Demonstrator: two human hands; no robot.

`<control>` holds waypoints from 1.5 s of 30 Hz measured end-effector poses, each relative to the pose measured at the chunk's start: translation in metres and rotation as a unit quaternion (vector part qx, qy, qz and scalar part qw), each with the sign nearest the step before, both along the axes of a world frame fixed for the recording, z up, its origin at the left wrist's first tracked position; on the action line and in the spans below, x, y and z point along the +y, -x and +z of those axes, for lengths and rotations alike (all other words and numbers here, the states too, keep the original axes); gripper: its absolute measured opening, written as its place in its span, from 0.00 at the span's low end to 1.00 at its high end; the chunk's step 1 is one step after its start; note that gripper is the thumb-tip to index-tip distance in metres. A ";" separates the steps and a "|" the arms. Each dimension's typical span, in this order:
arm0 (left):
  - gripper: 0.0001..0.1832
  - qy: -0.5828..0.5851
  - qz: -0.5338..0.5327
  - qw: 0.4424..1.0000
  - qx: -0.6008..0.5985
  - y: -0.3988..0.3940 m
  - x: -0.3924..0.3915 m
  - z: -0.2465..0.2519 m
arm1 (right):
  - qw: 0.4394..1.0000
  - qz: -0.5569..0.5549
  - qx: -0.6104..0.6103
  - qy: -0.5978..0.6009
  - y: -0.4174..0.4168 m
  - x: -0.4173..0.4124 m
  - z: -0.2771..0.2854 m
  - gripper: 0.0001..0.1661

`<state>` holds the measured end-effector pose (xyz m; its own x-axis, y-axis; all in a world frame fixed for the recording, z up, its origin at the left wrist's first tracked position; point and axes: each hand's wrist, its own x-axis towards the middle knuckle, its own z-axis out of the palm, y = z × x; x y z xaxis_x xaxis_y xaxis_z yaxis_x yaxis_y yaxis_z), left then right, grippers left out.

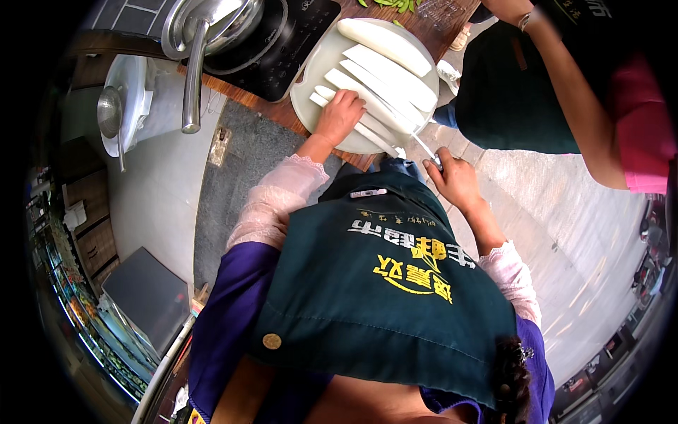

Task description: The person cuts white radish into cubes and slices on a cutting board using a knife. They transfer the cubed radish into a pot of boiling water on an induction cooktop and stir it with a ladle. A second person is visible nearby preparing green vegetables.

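My left hand [340, 114] presses its fingers on long strips of a peeled white vegetable [360, 94] on a round, pale cutting board [303, 108]. Beyond that hand lie several larger white slabs and a thick rounded piece [384, 45], roughly side by side. In my right hand [456, 179], just off the board's near right edge, is a knife [425, 146] held by its handle. Its thin blade points toward the ends of the strips. How far the blade reaches in among the pieces is hard to tell.
Left of the board sit a black induction cooktop [249, 69] and a steel pan [220, 24], its handle jutting toward me. Green pods [397, 4] and a clear plastic tray [439, 13] lie behind. Another person's arm [574, 95] is at right. A skimmer [110, 114] rests on a white bucket [127, 95].
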<state>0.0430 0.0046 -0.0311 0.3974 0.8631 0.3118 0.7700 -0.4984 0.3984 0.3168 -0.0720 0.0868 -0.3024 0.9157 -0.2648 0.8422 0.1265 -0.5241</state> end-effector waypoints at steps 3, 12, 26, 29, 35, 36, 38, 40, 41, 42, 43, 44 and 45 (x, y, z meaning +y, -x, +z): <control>0.15 0.008 0.093 0.995 -0.022 0.006 -0.001 0.004 | 0.999 0.047 -0.025 0.006 0.018 0.021 -0.003 0.19; 0.14 0.027 0.130 0.991 0.008 0.015 0.005 0.000 | 0.996 0.088 -0.017 -0.024 0.068 0.060 -0.020 0.21; 0.12 0.024 0.131 0.991 -0.014 0.009 0.008 0.003 | 0.995 0.095 -0.006 0.023 0.070 0.088 -0.047 0.21; 0.12 0.018 0.108 0.994 -0.011 -0.003 -0.005 0.006 | 0.996 0.090 -0.008 0.003 0.078 0.087 -0.059 0.21; 0.10 0.016 0.144 0.989 -0.007 -0.022 -0.013 -0.003 | 0.991 0.121 -0.037 0.046 0.083 0.101 -0.015 0.21; 0.09 0.013 0.143 0.990 -0.009 -0.024 -0.011 -0.006 | 0.988 0.117 -0.060 0.082 0.079 0.100 0.003 0.21; 0.09 0.017 0.141 0.990 -0.018 -0.025 -0.012 -0.006 | 0.986 0.126 -0.084 0.074 0.058 0.085 0.003 0.21; 0.09 0.011 0.144 0.989 -0.023 -0.026 -0.014 -0.010 | 0.984 0.127 -0.103 0.064 0.035 0.069 -0.003 0.20; 0.09 0.008 0.143 0.989 -0.024 -0.025 -0.016 -0.012 | 0.984 0.125 -0.113 0.065 0.026 0.061 -0.004 0.19; 0.09 0.011 0.142 0.989 -0.027 -0.024 -0.017 -0.013 | 0.983 0.122 -0.120 0.066 0.021 0.053 -0.002 0.19; 0.09 0.006 0.146 0.989 -0.029 -0.024 -0.018 -0.014 | 0.983 0.118 -0.128 0.067 0.016 0.048 -0.001 0.19; 0.09 0.001 0.149 0.988 -0.031 -0.025 -0.019 -0.015 | 0.978 0.121 -0.158 0.064 0.013 0.043 -0.005 0.19; 0.09 -0.006 0.149 0.988 -0.031 -0.024 -0.018 -0.015 | 0.979 0.120 -0.157 0.058 0.011 0.040 -0.007 0.19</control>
<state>0.0673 -0.0137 -0.0456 0.1052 0.9353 0.3378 0.8575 -0.2573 0.4454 0.3057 -0.0315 0.0793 -0.3928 0.7867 -0.4762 0.9170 0.2961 -0.2673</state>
